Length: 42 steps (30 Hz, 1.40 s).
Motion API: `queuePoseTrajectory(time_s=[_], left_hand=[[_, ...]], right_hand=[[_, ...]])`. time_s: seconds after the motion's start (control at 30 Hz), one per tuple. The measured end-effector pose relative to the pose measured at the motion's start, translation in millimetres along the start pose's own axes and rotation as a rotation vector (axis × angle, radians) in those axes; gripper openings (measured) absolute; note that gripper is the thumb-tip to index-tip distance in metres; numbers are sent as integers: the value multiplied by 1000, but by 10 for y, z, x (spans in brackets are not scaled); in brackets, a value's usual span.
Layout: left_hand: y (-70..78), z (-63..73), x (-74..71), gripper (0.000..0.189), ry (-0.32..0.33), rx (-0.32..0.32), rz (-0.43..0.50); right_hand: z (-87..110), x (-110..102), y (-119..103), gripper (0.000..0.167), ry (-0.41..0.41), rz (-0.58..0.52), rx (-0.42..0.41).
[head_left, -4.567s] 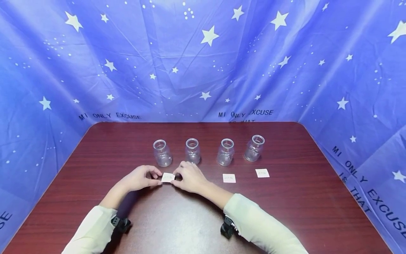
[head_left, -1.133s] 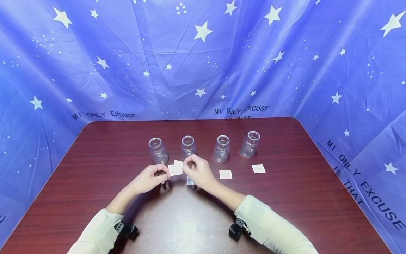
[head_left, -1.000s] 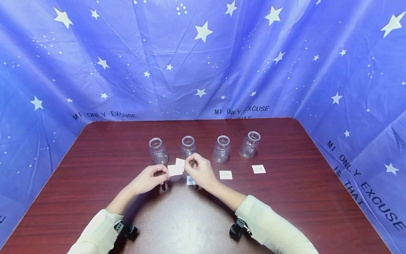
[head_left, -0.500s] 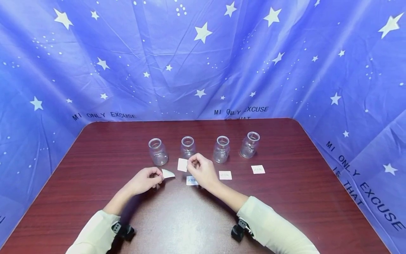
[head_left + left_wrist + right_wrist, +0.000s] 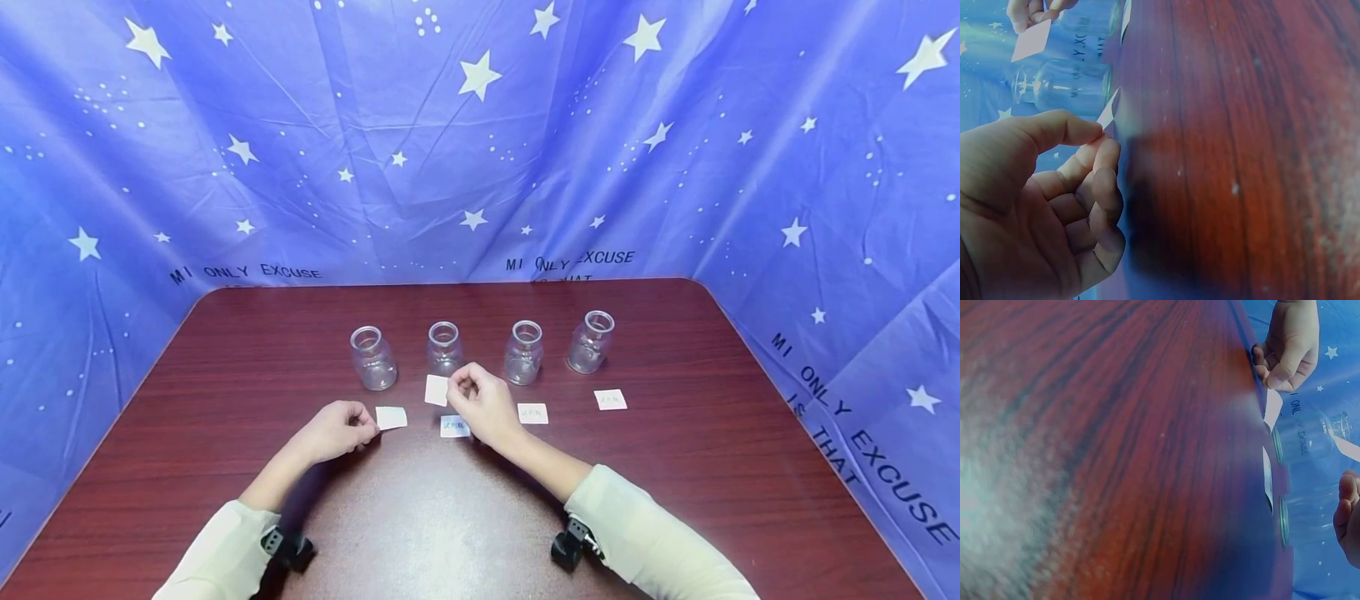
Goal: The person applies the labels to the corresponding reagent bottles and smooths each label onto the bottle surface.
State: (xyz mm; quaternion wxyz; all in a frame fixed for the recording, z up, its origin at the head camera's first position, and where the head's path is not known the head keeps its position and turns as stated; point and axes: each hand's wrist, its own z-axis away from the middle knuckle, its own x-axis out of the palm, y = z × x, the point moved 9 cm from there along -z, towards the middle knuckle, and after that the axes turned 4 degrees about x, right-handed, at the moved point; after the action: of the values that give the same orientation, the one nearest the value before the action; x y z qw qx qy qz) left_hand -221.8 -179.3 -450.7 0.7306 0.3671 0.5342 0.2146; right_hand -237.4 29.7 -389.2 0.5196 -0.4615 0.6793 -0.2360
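Left hand (image 5: 337, 432) pinching a white paper slip (image 5: 392, 417) in closed fingers (image 5: 1109, 154), right hand (image 5: 483, 406) pinching a paper square (image 5: 436, 390), three labels (image 5: 533, 414) on the tabletop (image 5: 262, 358), four glass jars (image 5: 522, 354) behind

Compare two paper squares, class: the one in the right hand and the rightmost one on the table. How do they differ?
The held square is pinched by the right hand above the table; the rightmost square lies flat on it. The held square shows no visible writing on the face in the head view, while the rightmost square shows faint marks. Both are pale and roughly square.
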Motion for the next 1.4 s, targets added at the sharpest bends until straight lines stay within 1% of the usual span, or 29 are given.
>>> queuePoseTrajectory(time_s=[0.27, 0.43, 0.57, 0.7, 0.83, 0.93, 1.07, 1.2, 1.27, 1.4], left_hand=[[-30, 4, -11, 12, -8, -18, -35], [-10, -5, -33, 11, 7, -5, -19], [76, -12, -47, 11, 22, 26, 15], [201, -24, -63, 12, 61, 55, 35], [359, -45, -89, 10, 129, 117, -6], [470, -57, -93, 8, 169, 159, -20], [568, -80, -67, 9, 189, 191, 21], [627, -110, -9, 13, 179, 213, 92], [640, -126, 23, 15, 165, 215, 143], [646, -148, 52, 21, 151, 194, 222]], right_hand=[[2, 12, 10, 7, -8, 11, 5], [3, 10, 5, 7, -7, 12, 5], [7, 13, -7, 6, -3, 35, 4], [11, 30, -37, 7, -5, 68, -11], [16, 32, -87, 7, 2, 98, -42], [28, 32, -131, 7, 13, 128, -86], [54, 32, -195, 5, 38, 190, -176], [92, 30, -261, 4, 76, 258, -282], [118, 36, -304, 4, 93, 285, -345], [172, 49, -401, 4, 117, 308, -470]])
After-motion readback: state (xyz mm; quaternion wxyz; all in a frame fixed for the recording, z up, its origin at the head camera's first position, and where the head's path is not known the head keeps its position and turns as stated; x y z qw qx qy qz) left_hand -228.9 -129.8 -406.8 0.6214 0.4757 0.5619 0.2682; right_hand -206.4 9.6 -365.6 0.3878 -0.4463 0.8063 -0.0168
